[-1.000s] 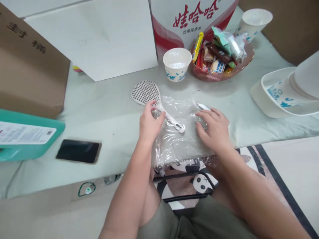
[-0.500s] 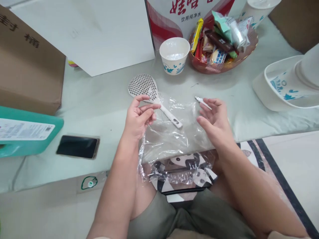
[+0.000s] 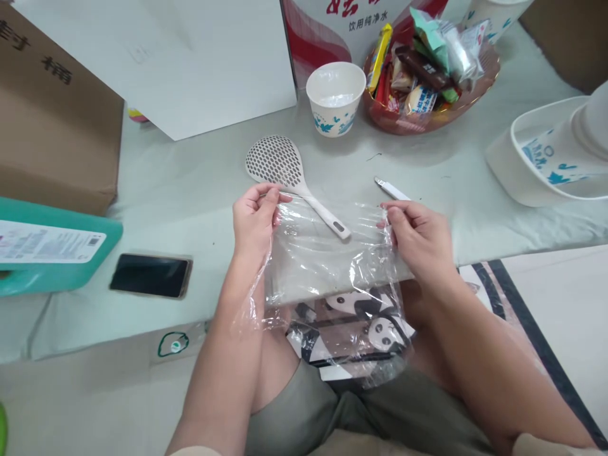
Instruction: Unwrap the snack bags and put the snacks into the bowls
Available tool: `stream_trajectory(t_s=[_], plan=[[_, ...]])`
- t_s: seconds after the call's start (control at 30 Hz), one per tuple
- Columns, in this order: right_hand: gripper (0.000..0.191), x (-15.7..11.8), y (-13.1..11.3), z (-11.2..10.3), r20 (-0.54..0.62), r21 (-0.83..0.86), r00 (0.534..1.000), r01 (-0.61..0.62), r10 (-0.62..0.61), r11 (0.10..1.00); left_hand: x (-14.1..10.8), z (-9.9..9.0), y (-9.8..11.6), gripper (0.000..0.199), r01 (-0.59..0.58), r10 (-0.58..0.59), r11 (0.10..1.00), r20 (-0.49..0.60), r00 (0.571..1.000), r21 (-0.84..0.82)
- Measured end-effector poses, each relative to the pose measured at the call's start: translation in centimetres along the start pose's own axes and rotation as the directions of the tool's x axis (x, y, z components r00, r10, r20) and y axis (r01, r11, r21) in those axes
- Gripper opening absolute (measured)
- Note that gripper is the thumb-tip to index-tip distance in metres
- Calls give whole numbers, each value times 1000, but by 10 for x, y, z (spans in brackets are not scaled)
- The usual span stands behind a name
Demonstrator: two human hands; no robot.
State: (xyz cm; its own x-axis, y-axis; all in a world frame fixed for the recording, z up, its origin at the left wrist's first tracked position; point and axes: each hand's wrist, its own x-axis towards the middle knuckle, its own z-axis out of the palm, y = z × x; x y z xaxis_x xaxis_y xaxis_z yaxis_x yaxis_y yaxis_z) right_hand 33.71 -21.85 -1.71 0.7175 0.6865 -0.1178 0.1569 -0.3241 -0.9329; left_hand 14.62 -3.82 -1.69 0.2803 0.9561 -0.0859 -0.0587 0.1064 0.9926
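A clear plastic bag point(image 3: 327, 266) is stretched between my two hands and hangs over the table's front edge. My left hand point(image 3: 256, 212) pinches its upper left corner between thumb and fingers. At the upper right corner, my right hand point(image 3: 418, 237) is closed on the film. Behind the bag lies a white slotted strainer ladle point(image 3: 275, 159), its round perforated head to the upper left and its handle pointing toward me, partly seen through the film. A white utility knife point(image 3: 392, 189) rests just beyond my right fingers, its rear end hidden by them.
A paper cup point(image 3: 335, 101) stands behind the ladle, beside a red bowl point(image 3: 441, 123) of wrapped snacks. A white basket point(image 3: 508, 171) with cups is at right. At left are a phone point(image 3: 151, 275), a green jug point(image 3: 90, 266) and a cardboard box point(image 3: 61, 126).
Both hands have closed on the bag's upper corners, the right one having been open before. The film is now pulled wider and tauter between them. The camera view has shifted slightly.
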Motion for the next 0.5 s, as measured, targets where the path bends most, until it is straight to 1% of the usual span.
stream_trajectory(t_s=[0.07,0.17,0.37,0.43,0.5], plan=[[19,1,3,-1,-31,5,999,33,-33,999,-1,0,1,15,-20,20,1000,-19,1000,-2],[19,2,5,-2,-66,59,996,71,-67,996,-2,0,3,13,-25,25,1000,-38,999,8],[23,7,12,0,-129,183,990,74,-50,980,-2,4,6,16,11,-11,1000,-41,999,-10],[33,7,16,0,-104,196,992,96,-77,976,-2,5,6,15,27,-28,999,-44,999,-20],[52,5,19,0,-26,143,993,119,-116,983,-3,8,6,14,36,-37,999,-43,998,-28]])
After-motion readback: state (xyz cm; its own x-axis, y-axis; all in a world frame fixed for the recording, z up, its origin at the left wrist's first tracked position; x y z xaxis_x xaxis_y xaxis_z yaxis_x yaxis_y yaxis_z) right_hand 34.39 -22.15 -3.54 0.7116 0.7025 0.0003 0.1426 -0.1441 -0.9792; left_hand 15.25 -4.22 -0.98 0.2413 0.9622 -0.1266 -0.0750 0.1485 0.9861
